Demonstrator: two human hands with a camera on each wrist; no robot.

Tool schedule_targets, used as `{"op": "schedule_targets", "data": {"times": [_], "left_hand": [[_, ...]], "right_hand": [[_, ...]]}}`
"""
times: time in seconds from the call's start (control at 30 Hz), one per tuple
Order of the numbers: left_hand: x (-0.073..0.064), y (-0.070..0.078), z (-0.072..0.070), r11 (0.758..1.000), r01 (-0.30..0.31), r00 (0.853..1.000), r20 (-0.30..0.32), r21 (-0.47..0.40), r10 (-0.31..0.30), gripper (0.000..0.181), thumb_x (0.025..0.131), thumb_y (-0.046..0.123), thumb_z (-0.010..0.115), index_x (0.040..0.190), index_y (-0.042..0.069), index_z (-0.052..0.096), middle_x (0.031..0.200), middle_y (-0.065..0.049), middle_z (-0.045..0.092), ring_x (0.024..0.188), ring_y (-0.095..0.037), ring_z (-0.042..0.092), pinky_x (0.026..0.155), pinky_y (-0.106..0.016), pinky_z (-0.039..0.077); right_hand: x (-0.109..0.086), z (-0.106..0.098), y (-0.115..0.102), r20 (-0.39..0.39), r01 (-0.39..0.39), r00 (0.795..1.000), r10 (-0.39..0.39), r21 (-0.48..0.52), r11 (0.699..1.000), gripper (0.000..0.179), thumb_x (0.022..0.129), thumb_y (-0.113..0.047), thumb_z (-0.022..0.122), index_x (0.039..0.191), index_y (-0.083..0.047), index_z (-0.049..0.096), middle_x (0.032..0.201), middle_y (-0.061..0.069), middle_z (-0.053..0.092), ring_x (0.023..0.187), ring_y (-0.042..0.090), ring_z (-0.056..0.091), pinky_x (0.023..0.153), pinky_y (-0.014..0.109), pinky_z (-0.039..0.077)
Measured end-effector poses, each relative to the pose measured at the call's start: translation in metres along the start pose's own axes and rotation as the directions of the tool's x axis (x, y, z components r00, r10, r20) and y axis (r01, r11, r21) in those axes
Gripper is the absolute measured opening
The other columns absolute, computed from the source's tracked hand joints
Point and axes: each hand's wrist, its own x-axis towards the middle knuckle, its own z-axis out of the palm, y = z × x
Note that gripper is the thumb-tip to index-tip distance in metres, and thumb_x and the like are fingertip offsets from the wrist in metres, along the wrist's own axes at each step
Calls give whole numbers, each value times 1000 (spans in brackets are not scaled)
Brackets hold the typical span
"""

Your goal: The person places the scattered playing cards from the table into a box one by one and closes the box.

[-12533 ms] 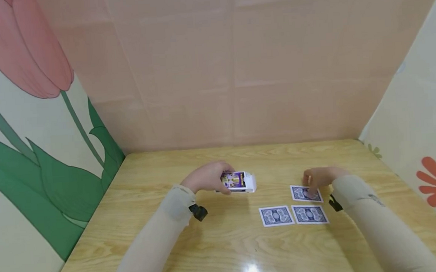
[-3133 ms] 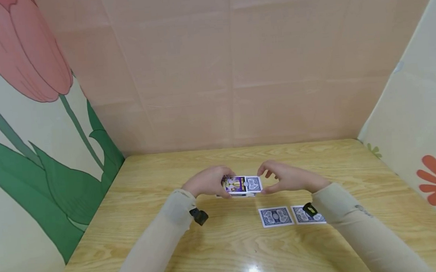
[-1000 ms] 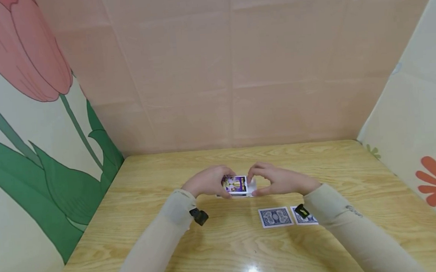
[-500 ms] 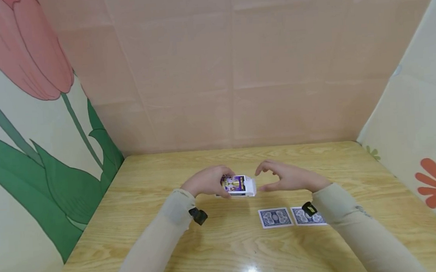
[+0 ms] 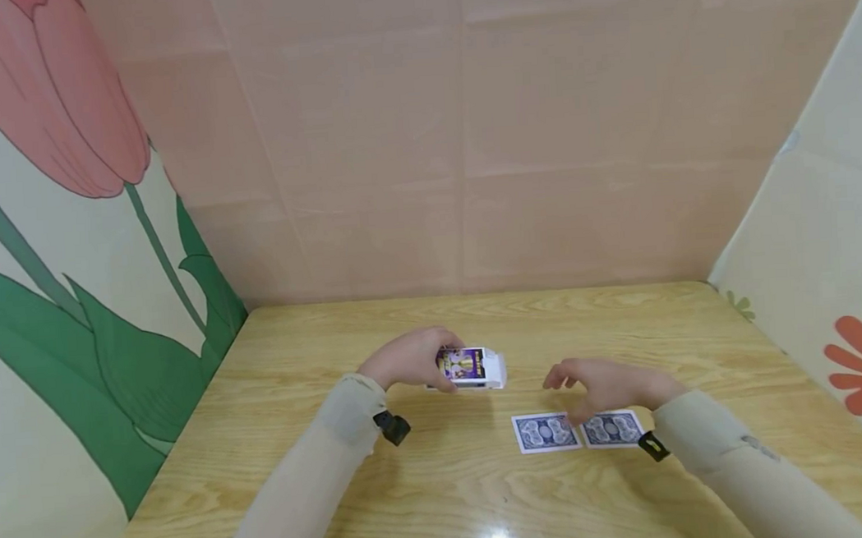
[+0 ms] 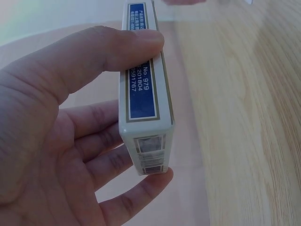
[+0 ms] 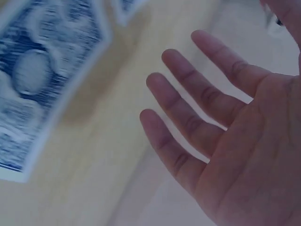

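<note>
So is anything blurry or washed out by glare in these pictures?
Head view: a bright spot of glare on the table, at the bottom of the picture; left wrist view: printed digits on the box sharp enough to read; right wrist view: the larger card blurred, the right hand clearer.

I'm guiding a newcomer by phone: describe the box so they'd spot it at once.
Start at the wooden table, then find the left grip. It holds the box, mostly purple on top and white at one end. Unlike the flat blue cards, it is thick.
</note>
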Motion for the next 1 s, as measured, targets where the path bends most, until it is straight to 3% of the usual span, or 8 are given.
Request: {"op": "schedule_targets", "data": {"times": [0.23, 0.47, 0.73, 1.0], "left_hand": [[0, 2, 1, 1000, 17, 1000, 8, -12, -17, 60, 74, 25, 84, 128, 14, 60, 111, 3, 63, 88, -8, 57, 79, -24, 48], [1, 2, 2, 1000, 19, 1000, 6, -3, -19, 61, 74, 26, 84, 129, 15, 60, 113, 3, 62, 90, -7, 57, 81, -24, 48], [1, 0, 4, 1000, 7, 1000, 0, -10, -7, 60, 73, 25, 85, 128, 14, 61, 113, 3, 63, 90, -7, 57, 81, -23, 48], [0, 0, 5, 1000, 5, 1000, -3, -2, -5, 61, 73, 25, 85, 128, 15, 61, 114, 3, 63, 91, -7, 57, 82, -24, 48]], "right_hand": [[-2, 23, 5, 15, -39, 999, 41, -110, 993, 58, 61, -29, 87, 110, -14, 61, 107, 2, 56, 99, 23, 51, 86, 46, 47], [0, 32, 6, -31, -36, 999, 30, -232, 972, 53, 57, -29, 89, 97, -19, 56, 96, -3, 48, 88, 16, 40, 75, 33, 39], [2, 31, 2, -8, -51, 999, 51, -220, 974, 50, 56, -23, 89, 89, -17, 53, 91, -2, 44, 85, 16, 37, 74, 31, 35], [2, 33, 5, 11, -27, 1000, 29, -196, 980, 49, 57, -22, 89, 91, -16, 54, 93, -4, 46, 86, 14, 39, 75, 29, 38]]}}
